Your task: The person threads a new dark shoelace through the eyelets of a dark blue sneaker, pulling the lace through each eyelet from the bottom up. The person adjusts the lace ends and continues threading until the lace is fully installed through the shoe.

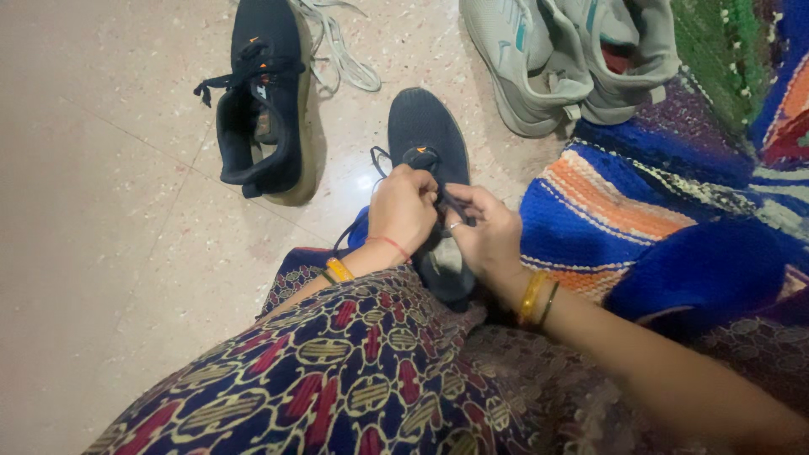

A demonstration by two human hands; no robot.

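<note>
Shoe (430,135), black with a small orange mark on its tongue, points away on the floor (109,211), near the striped rug (615,202). Left hand (403,209) and right hand (484,227) each pinch its black laces (377,157) above the opening.

A shoe (425,135) stands on the floor (101,211) at the middle, toe pointing away, with both hands on its laces: the left hand (403,211) beside the right hand (484,232). A second shoe (265,101) lies to its left, farther back. A loose lace (337,42) lies between that shoe and a pair of sneakers (573,59) at the far right. A rug (657,185) covers the floor on the right, under the sneakers' near edge.
</note>
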